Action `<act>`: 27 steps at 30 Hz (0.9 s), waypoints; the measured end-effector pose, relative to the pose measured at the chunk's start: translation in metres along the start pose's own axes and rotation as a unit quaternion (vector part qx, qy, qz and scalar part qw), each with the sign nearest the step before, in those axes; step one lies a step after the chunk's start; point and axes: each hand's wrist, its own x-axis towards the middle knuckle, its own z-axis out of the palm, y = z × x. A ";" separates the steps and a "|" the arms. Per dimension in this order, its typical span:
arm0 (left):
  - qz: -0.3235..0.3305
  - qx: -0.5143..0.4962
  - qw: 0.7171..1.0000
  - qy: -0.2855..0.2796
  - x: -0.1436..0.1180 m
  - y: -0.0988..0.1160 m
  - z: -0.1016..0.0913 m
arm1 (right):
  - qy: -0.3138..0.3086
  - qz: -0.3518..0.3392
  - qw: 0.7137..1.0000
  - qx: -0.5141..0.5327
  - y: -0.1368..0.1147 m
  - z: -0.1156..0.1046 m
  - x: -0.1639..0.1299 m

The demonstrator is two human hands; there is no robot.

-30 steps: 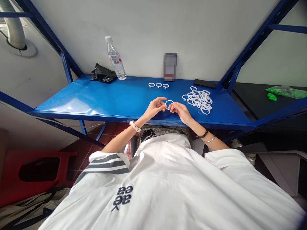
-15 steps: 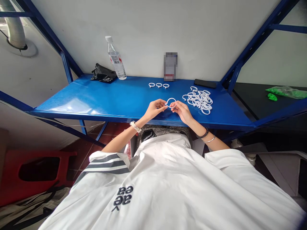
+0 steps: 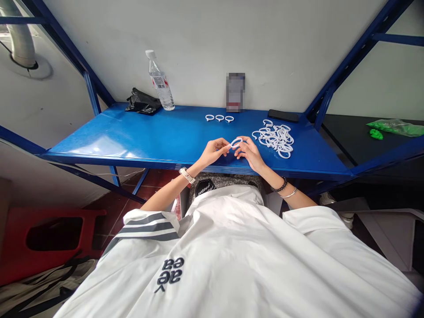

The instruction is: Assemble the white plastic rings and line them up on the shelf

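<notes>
Both of my hands hold one white plastic ring [image 3: 236, 142] just above the blue shelf [image 3: 159, 137], near its front edge. My left hand [image 3: 214, 151] pinches the ring's left side. My right hand [image 3: 249, 152] pinches its right side with the fingertips. The ring looks tilted and squeezed between them. A heap of several white rings [image 3: 274, 137] lies on the shelf just right of my right hand. Three more white rings [image 3: 219, 118] sit in a row farther back.
A clear water bottle [image 3: 159, 81] and a crumpled black bag [image 3: 142, 102] stand at the back left. A black phone [image 3: 283, 115] lies at the back right. A red stool [image 3: 49, 238] is below left. Green plastic bag [image 3: 395, 127] lies on the dark table, right.
The ring rose slightly and tipped from facing me as a round loop to a flatter, narrower shape. Both hands shifted a little up and right with it.
</notes>
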 end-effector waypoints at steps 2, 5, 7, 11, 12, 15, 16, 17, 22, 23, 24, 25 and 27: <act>0.002 0.004 1.000 -0.012 0.000 0.000 0.000 | -0.011 -0.007 1.000 -0.013 0.000 0.000 0.000; 0.007 0.012 1.000 -0.027 0.000 0.001 0.000 | -0.038 -0.018 0.998 -0.041 -0.001 0.000 -0.001; 0.010 0.018 0.999 -0.032 -0.001 0.001 0.000 | -0.045 -0.022 0.997 -0.056 -0.002 0.000 -0.002; 0.013 0.024 0.999 -0.034 -0.001 0.000 0.000 | -0.040 -0.024 0.997 -0.064 -0.002 -0.001 -0.002; 0.013 0.024 0.999 -0.034 -0.001 0.000 0.000 | -0.039 -0.023 0.997 -0.063 -0.002 -0.001 -0.002; 0.012 0.022 0.999 -0.036 -0.001 -0.001 0.000 | -0.039 -0.022 0.997 -0.056 -0.002 -0.001 -0.002; 0.012 0.021 0.999 -0.037 -0.001 -0.001 0.000 | -0.039 -0.022 0.998 -0.053 -0.002 0.000 -0.002; 0.012 0.020 0.999 -0.037 -0.001 -0.001 0.000 | -0.039 -0.023 0.998 -0.051 -0.002 0.000 -0.002; 0.016 0.018 0.999 -0.036 0.000 -0.001 0.000 | -0.039 -0.024 0.997 -0.060 -0.002 0.000 -0.002; 0.016 0.018 0.999 -0.037 0.000 0.000 0.000 | -0.039 -0.023 0.997 -0.063 -0.002 0.000 -0.002; 0.016 0.018 0.999 -0.037 0.000 0.000 0.000 | -0.038 -0.022 0.997 -0.065 -0.001 0.000 -0.002; 0.016 0.018 0.999 -0.037 0.000 0.000 0.000 | -0.038 -0.022 0.997 -0.066 -0.001 0.000 -0.001; 0.016 0.018 0.999 -0.038 0.000 -0.001 0.000 | -0.040 -0.023 0.997 -0.066 -0.001 -0.001 -0.001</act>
